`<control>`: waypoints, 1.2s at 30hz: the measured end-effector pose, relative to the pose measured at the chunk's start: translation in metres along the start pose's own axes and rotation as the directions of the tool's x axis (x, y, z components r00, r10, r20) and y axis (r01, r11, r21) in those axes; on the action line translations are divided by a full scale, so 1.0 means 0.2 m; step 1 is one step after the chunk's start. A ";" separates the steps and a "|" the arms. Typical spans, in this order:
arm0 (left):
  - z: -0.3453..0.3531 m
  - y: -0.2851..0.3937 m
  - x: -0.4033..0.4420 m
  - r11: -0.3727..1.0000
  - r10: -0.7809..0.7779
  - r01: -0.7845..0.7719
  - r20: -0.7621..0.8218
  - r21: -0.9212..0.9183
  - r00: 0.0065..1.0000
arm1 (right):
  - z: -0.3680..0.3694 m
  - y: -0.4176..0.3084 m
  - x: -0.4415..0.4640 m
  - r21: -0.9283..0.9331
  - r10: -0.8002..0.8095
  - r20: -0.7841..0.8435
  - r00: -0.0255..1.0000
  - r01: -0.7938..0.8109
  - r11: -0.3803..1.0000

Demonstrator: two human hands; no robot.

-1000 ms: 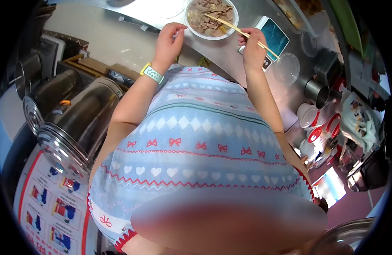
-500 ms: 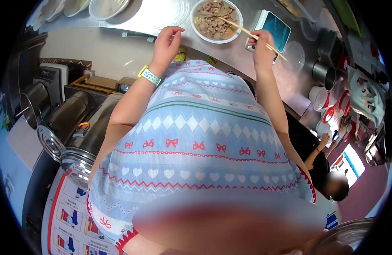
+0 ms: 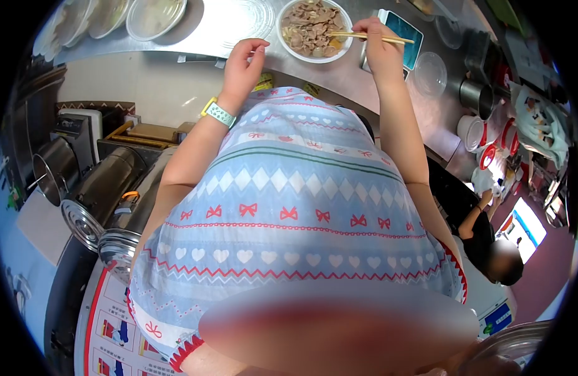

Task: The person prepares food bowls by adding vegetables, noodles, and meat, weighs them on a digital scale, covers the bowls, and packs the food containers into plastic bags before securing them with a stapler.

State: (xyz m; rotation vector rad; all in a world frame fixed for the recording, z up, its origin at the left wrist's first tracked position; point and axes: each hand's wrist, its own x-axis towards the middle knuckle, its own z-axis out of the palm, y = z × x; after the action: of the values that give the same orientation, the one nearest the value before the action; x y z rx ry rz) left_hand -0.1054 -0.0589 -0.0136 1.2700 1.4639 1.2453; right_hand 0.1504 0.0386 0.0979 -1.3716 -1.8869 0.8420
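In my right hand (image 3: 380, 50) is a pair of wooden chopsticks (image 3: 389, 39), held nearly level with the fingers closed round them. Their tips reach into a round white bowl (image 3: 347, 53) of thinly sliced cooked meat (image 3: 311, 28) with some yellowish pieces underneath. The bowl sits on a metal counter (image 3: 333, 78). My left hand (image 3: 245, 67) hovers by the counter's near edge, left of the bowl, touching nothing. Its fingers curl loosely, with the thumb apart and nothing between them. Just behind my right hand lies a device with a blue-green top (image 3: 406, 37), partly covered by the hand.
Several filled bowls (image 3: 154, 19) line the counter's left end. A clear round lid (image 3: 430, 74), a metal pot (image 3: 477, 96) and white tubs (image 3: 470, 131) stand to the right. Tall steel pots (image 3: 107, 182) are at my left. A co-worker (image 3: 489, 244) stands at the right.
The chopsticks have swung from a slant to nearly level, their tips now lower at the bowl's right side. My right hand has risen slightly and turned. My left hand is almost unmoved.
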 end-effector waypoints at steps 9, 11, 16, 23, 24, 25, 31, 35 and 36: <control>-0.02 -0.04 -0.02 0.998 -0.042 0.042 0.012 -0.037 0.999 | 0.13 0.11 -0.03 -0.239 -0.010 0.031 0.999 0.017 0.971; -0.04 -0.04 -0.02 1.000 0.011 -0.011 0.007 -0.006 1.000 | 0.10 0.09 -0.02 -0.168 -0.014 0.036 0.999 0.019 0.986; -0.02 -0.03 -0.03 0.997 -0.070 0.070 -0.005 -0.038 0.998 | 0.13 0.10 -0.01 -0.162 0.006 0.000 1.000 -0.006 0.987; -0.04 0.00 -0.01 1.000 -0.012 0.012 -0.013 0.027 1.000 | 0.06 0.13 -0.01 0.067 0.196 -0.081 0.977 -0.191 0.979; -0.04 -0.01 -0.01 1.000 -0.012 0.012 -0.011 0.025 1.000 | 0.06 0.13 -0.01 0.177 0.230 -0.079 0.970 -0.213 0.961; -0.03 -0.02 -0.02 0.999 -0.038 0.038 -0.015 0.005 0.999 | 0.07 0.13 -0.02 0.284 0.263 -0.075 0.962 -0.233 0.930; -0.02 -0.01 0.00 0.999 0.000 0.000 0.005 0.033 1.000 | 0.20 0.15 -0.01 0.068 0.123 -0.018 0.992 -0.121 0.990; -0.01 0.12 0.06 0.960 0.188 -0.203 0.092 0.195 0.978 | 0.13 0.13 0.01 0.002 0.092 -0.062 0.994 -0.092 0.996; 0.00 0.13 0.07 0.960 0.187 -0.201 0.091 0.193 0.978 | 0.12 0.12 0.01 0.035 0.071 -0.079 0.994 -0.069 0.997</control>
State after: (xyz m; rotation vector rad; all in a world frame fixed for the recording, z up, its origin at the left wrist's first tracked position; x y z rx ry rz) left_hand -0.1039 -0.0443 0.0122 1.6108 1.4694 1.1851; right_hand 0.1443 0.0433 0.0642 -1.4379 -1.7668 0.8355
